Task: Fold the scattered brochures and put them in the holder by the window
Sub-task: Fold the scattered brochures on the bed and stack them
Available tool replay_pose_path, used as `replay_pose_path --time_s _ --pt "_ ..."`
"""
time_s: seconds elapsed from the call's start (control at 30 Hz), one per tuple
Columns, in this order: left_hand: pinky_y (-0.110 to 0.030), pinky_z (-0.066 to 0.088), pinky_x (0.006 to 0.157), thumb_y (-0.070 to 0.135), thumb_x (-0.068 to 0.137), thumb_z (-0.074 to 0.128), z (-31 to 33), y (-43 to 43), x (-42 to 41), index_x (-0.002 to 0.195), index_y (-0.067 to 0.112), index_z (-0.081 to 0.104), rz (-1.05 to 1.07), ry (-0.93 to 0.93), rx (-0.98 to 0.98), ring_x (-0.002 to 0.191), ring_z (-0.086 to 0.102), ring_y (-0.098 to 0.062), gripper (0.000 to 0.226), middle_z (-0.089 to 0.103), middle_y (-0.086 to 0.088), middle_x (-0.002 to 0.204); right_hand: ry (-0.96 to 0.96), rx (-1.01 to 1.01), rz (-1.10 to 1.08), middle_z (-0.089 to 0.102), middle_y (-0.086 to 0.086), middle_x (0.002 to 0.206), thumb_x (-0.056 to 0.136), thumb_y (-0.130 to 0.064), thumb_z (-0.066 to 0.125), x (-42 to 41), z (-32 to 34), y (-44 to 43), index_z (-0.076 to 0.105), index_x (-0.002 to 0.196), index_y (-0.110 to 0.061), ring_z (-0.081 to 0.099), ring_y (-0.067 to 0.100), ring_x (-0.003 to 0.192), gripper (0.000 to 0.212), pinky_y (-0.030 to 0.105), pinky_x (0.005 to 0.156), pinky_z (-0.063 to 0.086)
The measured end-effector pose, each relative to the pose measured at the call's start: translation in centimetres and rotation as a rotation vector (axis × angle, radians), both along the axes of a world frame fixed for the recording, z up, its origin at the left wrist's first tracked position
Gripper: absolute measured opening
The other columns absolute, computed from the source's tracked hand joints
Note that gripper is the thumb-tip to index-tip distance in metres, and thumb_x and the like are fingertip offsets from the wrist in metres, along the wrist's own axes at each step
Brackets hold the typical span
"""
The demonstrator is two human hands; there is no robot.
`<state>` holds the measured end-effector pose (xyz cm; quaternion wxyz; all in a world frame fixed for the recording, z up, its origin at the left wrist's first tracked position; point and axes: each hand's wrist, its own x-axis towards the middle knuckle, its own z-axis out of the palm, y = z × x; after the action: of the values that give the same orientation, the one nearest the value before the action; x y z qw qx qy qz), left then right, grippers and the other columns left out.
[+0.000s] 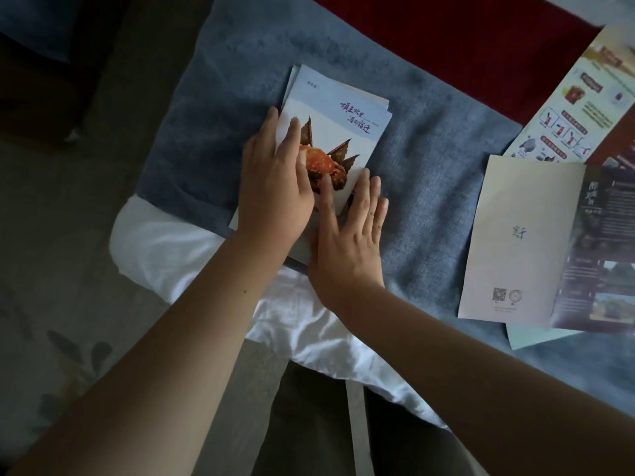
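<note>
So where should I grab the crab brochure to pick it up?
Probably by its far short edge, coming from the far side. The crab brochure lies flat on the blue blanket, and the left hand and right hand press flat on its near half, so only the far end is free to pinch.

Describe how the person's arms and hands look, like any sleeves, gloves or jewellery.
Both forearms are bare right to the frame edge, with no sleeves in view. The left hand wears no glove, ring or watch. The right hand is also ungloved, and what looks like a thin ring sits on one finger. Nails are short and unpainted.
</note>
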<state>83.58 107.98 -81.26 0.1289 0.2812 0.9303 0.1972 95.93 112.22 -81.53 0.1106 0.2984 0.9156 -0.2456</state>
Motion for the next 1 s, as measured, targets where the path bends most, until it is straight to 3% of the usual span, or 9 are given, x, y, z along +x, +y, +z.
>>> replay_pose_path --time_s 0.13,0.4,0.5,0.6,0.7,0.8,0.87,0.93,1.0 --pt "-0.042 0.037 0.118 0.019 0.107 0.047 0.2 -0.3 0.8 0.155 0.009 0.042 0.046 -0.043 0.015 0.15 0.032 -0.036 0.049 0.03 -0.016 0.166 -0.016 0.0 -0.023 -0.006 0.032 0.164 0.087 -0.011 0.048 0.0 0.2 0.5 0.006 0.164 -0.019 -0.015 0.045 0.153 0.088 0.051 0.124 -0.012" --pt "-0.039 0.026 0.123 0.011 0.102 0.052 -0.7 -1.3 1.7 0.155 0.006 0.041 -0.014 -0.009 0.03 0.154 0.024 -0.037 0.054 0.024 -0.02 0.167 -0.011 -0.059 -0.02 -0.01 0.029 0.165 0.079 -0.021 0.018 0.3 0.7 1.1 0.009 0.164 -0.017 -0.011 0.042 0.154 0.085 0.049 0.127 -0.004" --pt "-0.043 0.025 0.123 0.005 0.096 0.059 -0.5 -1.5 1.4 0.159 0.01 0.035 -0.097 -0.006 -0.055 0.154 0.02 -0.04 0.067 0.02 -0.022 0.167 -0.015 -0.099 -0.059 -0.016 0.026 0.165 0.08 -0.016 0.022 -0.2 1.1 1.0 0.011 0.163 -0.018 -0.016 0.039 0.154 0.084 0.048 0.127 -0.005" --pt "-0.049 0.026 0.124 0.014 0.098 0.059 -0.1 -1.7 0.8 0.159 0.012 0.033 -0.151 0.062 -0.139 0.155 0.019 -0.041 0.066 0.016 -0.023 0.168 0.012 -0.045 -0.072 -0.02 0.028 0.164 0.09 -0.015 0.031 -0.9 1.3 1.1 0.015 0.161 -0.013 -0.016 0.04 0.154 0.073 0.049 0.127 -0.004" --pt "-0.048 0.026 0.124 0.024 0.107 0.045 -0.3 -2.1 0.7 0.159 0.007 0.034 -0.224 0.138 -0.167 0.157 0.018 -0.034 0.056 0.014 -0.015 0.171 0.046 0.058 0.019 -0.008 0.022 0.168 0.098 -0.025 0.023 -1.6 1.4 1.3 0.014 0.161 -0.003 -0.008 0.035 0.157 0.067 0.044 0.127 -0.006" --pt "-0.047 0.022 0.125 0.031 0.109 0.034 -0.9 -2.8 0.7 0.162 0.007 0.024 -0.295 0.134 -0.233 0.158 0.015 -0.025 0.059 0.014 -0.006 0.172 -0.058 0.0 0.115 -0.005 0.014 0.17 0.081 -0.05 -0.003 -2.1 2.2 1.4 0.005 0.161 -0.001 -0.008 0.026 0.158 0.094 0.04 0.128 -0.006" --pt "-0.046 0.019 0.125 0.037 0.107 0.024 -1.5 -3.3 0.7 0.164 0.009 0.017 -0.324 0.133 -0.273 0.159 0.012 -0.022 0.063 0.01 -0.004 0.173 -0.119 -0.035 0.151 -0.01 0.013 0.17 0.071 -0.055 -0.011 -2.1 2.4 1.7 -0.002 0.161 -0.002 -0.012 0.025 0.157 0.105 0.039 0.127 -0.006" --pt "-0.045 0.015 0.126 0.037 0.107 0.019 -2.2 -3.6 0.9 0.165 0.011 0.012 -0.332 0.16 -0.296 0.159 0.009 -0.021 0.064 0.007 -0.004 0.173 -0.137 -0.04 0.168 -0.013 0.012 0.17 0.069 -0.061 -0.008 -1.8 1.8 1.9 -0.005 0.161 -0.003 -0.014 0.024 0.157 0.109 0.039 0.127 -0.006" --pt "-0.043 0.012 0.127 0.036 0.11 0.02 -3.1 -3.8 1.2 0.165 0.012 0.012 -0.305 0.193 -0.284 0.159 0.008 -0.019 0.06 0.008 -0.003 0.173 -0.157 0.021 0.195 -0.012 0.011 0.17 0.08 -0.072 0.008 -1.4 0.5 1.9 -0.006 0.161 -0.004 -0.013 0.024 0.157 0.107 0.04 0.128 -0.005"
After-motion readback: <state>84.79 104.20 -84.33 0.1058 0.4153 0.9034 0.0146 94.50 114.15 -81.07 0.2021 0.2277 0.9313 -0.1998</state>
